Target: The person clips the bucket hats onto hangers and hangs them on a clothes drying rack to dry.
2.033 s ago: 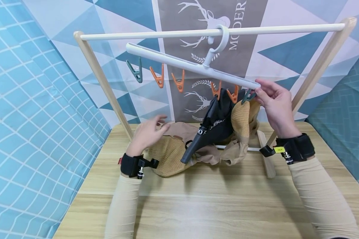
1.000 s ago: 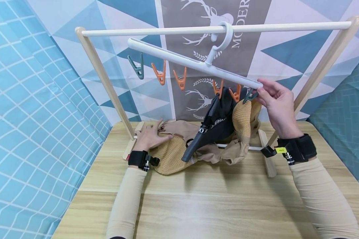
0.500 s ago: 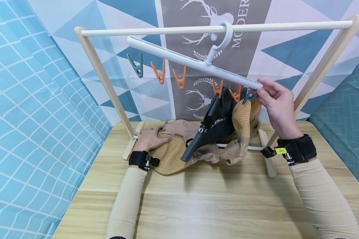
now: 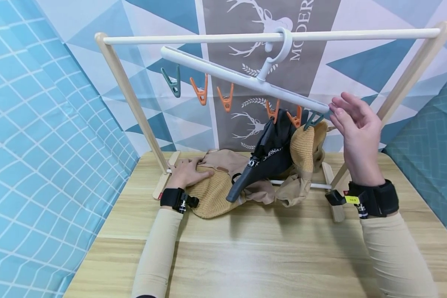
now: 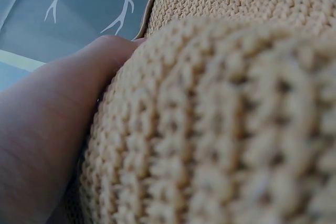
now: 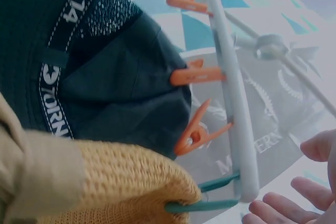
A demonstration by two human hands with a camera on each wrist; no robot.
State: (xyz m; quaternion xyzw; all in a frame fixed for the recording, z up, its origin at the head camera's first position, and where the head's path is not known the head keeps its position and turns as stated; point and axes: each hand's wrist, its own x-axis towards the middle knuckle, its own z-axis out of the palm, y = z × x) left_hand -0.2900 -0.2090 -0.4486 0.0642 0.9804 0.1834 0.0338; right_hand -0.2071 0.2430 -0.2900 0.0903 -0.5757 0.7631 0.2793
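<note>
My left hand point(image 4: 188, 173) holds the left side of a tan woven hat point(image 4: 212, 194), its thumb on the weave; the fingertips are hidden. In the left wrist view the coarse weave point(image 5: 210, 119) fills most of the picture beside the hand. My right hand point(image 4: 361, 130) is just off the low right end of a white clip hanger point(image 4: 246, 78), fingers spread and holding nothing. A black hat point(image 4: 275, 153) hangs from two orange clips point(image 4: 294, 117). Beside it another tan woven hat point(image 4: 301, 145) hangs from a green clip point(image 6: 205, 205).
The hanger tilts down to the right on the white rail point(image 4: 193, 39) of a wooden stand point(image 4: 126, 95). One green clip point(image 4: 172, 80) and two orange clips point(image 4: 200, 90) on its left side hold nothing. Beige cloth point(image 4: 227, 159) lies behind the left hat on the wooden table point(image 4: 231, 256).
My left hand has come down onto the lying woven hat and stayed there. The right hand has let go of the hanger's end and moved slightly right.
</note>
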